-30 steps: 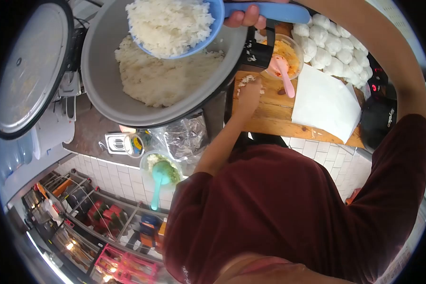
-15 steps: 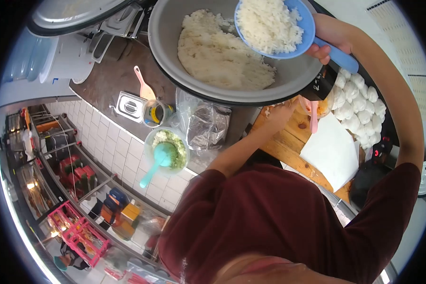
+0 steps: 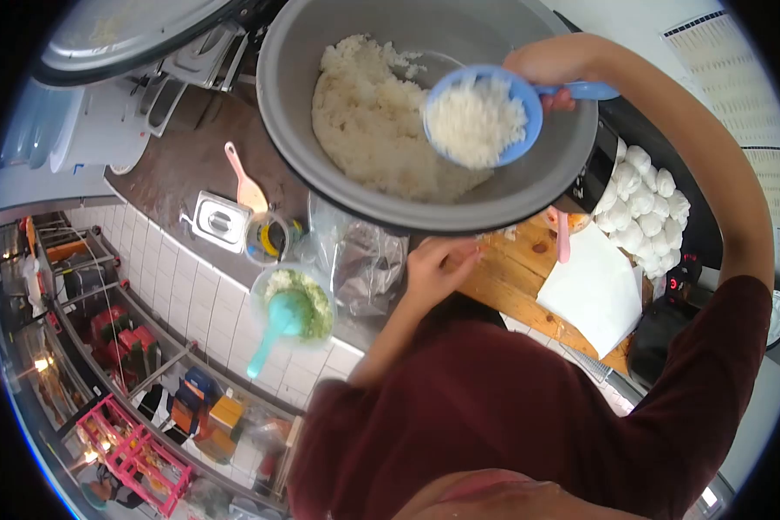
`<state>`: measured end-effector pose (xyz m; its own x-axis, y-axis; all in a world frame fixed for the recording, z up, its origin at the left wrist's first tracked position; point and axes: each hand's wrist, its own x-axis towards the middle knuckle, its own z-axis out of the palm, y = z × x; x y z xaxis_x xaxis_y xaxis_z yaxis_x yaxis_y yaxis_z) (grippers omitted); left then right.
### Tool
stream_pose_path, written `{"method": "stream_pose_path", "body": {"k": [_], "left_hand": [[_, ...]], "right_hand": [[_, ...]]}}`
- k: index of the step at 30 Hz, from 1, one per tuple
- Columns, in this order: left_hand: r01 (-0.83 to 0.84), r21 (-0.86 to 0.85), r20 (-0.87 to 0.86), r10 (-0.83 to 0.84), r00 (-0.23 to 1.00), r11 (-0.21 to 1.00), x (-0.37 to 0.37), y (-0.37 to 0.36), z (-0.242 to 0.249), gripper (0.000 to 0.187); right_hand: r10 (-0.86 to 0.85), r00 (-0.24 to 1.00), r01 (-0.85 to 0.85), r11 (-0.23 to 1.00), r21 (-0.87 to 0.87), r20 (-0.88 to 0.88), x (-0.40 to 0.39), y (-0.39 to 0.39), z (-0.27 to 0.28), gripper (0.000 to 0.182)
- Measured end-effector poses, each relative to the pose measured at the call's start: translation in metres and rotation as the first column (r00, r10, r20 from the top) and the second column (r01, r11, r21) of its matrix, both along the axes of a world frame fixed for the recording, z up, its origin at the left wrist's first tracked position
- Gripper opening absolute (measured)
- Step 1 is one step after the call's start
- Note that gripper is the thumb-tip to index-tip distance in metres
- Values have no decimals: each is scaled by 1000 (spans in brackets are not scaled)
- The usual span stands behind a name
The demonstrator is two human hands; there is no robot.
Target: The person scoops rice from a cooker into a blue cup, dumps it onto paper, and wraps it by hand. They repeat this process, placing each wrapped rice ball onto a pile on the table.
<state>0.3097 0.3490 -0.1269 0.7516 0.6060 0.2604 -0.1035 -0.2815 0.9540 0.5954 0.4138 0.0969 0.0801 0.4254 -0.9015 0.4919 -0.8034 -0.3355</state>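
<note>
My right hand (image 3: 546, 71) is closed around the handle of a blue scoop (image 3: 533, 111). White rice (image 3: 475, 128) is heaped in the scoop, blurred by motion. The scoop is over the inside of a large grey rice pot (image 3: 542, 195), where more rice (image 3: 364, 130) lies to the left. Below the pot's near rim, my left hand (image 3: 438, 270) holds nothing, its fingers loosely apart. It is between a clear plastic bag (image 3: 368, 260) with something silvery and a wooden board (image 3: 516, 277).
White paper (image 3: 594, 290) lies on the board beside a pink-handled utensil (image 3: 563, 238). White rounded bundles (image 3: 641, 208) are piled at the right. Left are a tub (image 3: 325, 286) of green-and-white food with a turquoise spoon (image 3: 277, 325), a metal lid (image 3: 221, 221) and a pink paddle (image 3: 250, 191).
My right hand has moved the rice-filled scoop left and down, lower over the pot. My left hand has drawn back leftwards from the board area beside the pot. The whole view has shifted slightly.
</note>
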Motion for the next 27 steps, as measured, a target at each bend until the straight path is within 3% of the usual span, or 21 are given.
{"method": "stream_pose_path", "body": {"k": [1,2,3,5,6,7,8,9,11,12,14,18,20,21,23,24,26,27], "left_hand": [[-111,73,30,109,994,991,-6,5,3,26],[-101,69,38,98,994,992,-5,11,7,26],[-188,81,66,183,981,979,-6,15,14,29],[-271,77,86,265,960,959,-10,15,22,32],[-246,57,-17,247,969,968,-11,15,25,34],[-220,35,-121,223,967,975,-14,15,27,35],[-199,17,-162,199,967,980,-15,14,27,33],[-190,10,-170,189,967,982,-16,11,25,33],[-244,159,-170,270,948,957,-18,7,19,30],[-233,157,-175,260,950,960,-18,6,19,28],[-192,128,-219,216,951,973,-24,-1,12,29],[-157,113,-282,184,942,981,-24,-11,7,29],[-138,117,-280,166,945,984,-24,-9,6,29],[-118,126,-283,150,947,985,-25,-9,6,29],[-139,133,-267,171,948,981,-25,-10,5,30],[-159,141,-251,191,949,977,-25,-11,4,31],[-157,127,-256,185,949,979,-25,-12,-1,31],[-158,106,-262,181,948,982,-22,-11,-1,31]], "right_hand": [[153,986,-150,987,-57,63,0,10,-6,39],[297,943,-280,952,-124,148,0,21,-15,44],[287,947,-269,954,-134,144,0,29,-28,44],[595,710,-502,802,-323,375,-1,43,-57,40],[597,713,-499,801,-331,369,0,39,-75,40],[740,404,-744,608,-277,538,-2,31,-95,37],[727,59,-900,335,-279,684,-5,25,-109,35],[733,69,-899,340,-276,677,-15,24,-115,35],[841,-31,-862,251,-441,540,-31,23,-126,29],[848,-22,-861,253,-441,530,-30,23,-126,29],[841,194,-900,357,-248,505,-27,19,-117,36],[891,257,-889,369,-271,374,-47,36,-91,44],[895,379,-907,410,-99,237,-45,44,-79,53],[895,379,-907,410,-99,234,-43,44,-70,53],[781,585,-798,602,-12,219,-41,40,-53,55],[778,586,-797,603,-8,225,-38,38,-51,55],[606,795,-605,796,-27,32,-26,37,-47,51],[601,798,-601,799,-21,49,-20,37,-44,51]]}}
